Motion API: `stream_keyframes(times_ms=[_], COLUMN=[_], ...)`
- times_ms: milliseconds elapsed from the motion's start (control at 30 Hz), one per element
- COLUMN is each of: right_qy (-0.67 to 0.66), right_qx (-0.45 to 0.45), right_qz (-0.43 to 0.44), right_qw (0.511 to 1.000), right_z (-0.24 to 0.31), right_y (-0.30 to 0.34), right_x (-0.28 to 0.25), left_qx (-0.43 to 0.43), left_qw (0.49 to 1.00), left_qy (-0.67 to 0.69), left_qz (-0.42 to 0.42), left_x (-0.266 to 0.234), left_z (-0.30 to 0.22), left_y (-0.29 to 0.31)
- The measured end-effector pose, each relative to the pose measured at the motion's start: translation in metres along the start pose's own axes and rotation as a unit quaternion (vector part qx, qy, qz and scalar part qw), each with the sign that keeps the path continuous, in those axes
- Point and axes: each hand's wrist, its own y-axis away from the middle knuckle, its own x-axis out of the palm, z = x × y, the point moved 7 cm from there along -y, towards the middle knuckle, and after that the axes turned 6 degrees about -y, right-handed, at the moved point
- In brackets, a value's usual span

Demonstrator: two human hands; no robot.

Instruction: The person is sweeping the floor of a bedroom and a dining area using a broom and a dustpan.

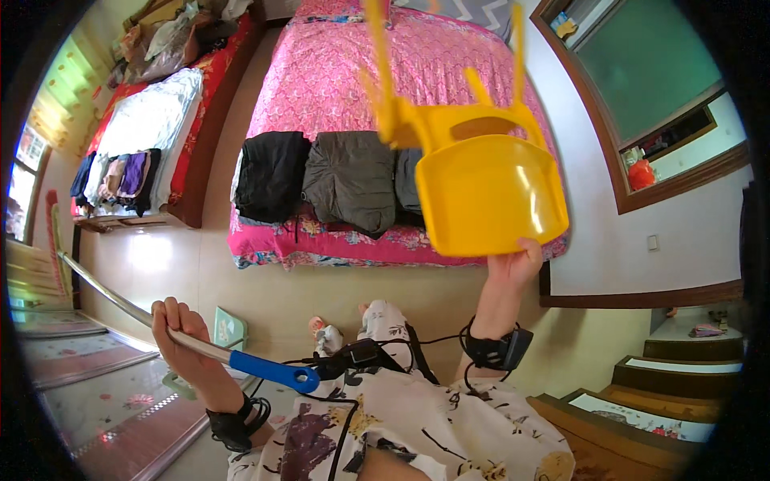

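My left hand (pixel 180 333) is closed around the metal pole of a mop (pixel 120 301). Its blue handle end (pixel 273 371) points toward my waist, and a narrow pinkish-red head shows at the far left. My right hand (pixel 517 264) grips the edge of a small yellow plastic chair (pixel 493 192), thumb over the rim. The chair is held up and tilted in front of the bed, its legs pointing away from me. Part of the folded clothes behind it is hidden.
Dark folded clothes (pixel 349 180) lie along the near edge of a pink bed (pixel 321 80). At the left, a red-covered bench (pixel 228 68) bears clothes and bags. A pale green plastic item (pixel 230 329) sits on the floor by my left hand. Drawers (pixel 682 377) stand at the right.
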Motion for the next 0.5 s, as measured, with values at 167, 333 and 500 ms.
stream_keyframes(times_ms=[167, 333, 500], right_qy=[-0.086, -0.141, -0.139], right_qx=[-0.021, -0.055, -0.051], right_qz=[-0.025, -0.109, -0.146], right_qw=[0.996, 0.982, 0.978], right_z=[0.006, -0.003, -0.027], right_y=[-0.104, -0.205, -0.295], right_x=[-0.062, -0.108, -0.232], left_qx=[-0.043, -0.087, -0.117], left_qw=[0.999, 0.994, 0.989], left_qy=[0.009, -0.008, -0.002], left_qz=[-0.018, -0.070, -0.094], left_x=[-0.009, -0.032, 0.000], left_z=[0.046, 0.108, 0.166], left_y=[0.000, 0.011, 0.007])
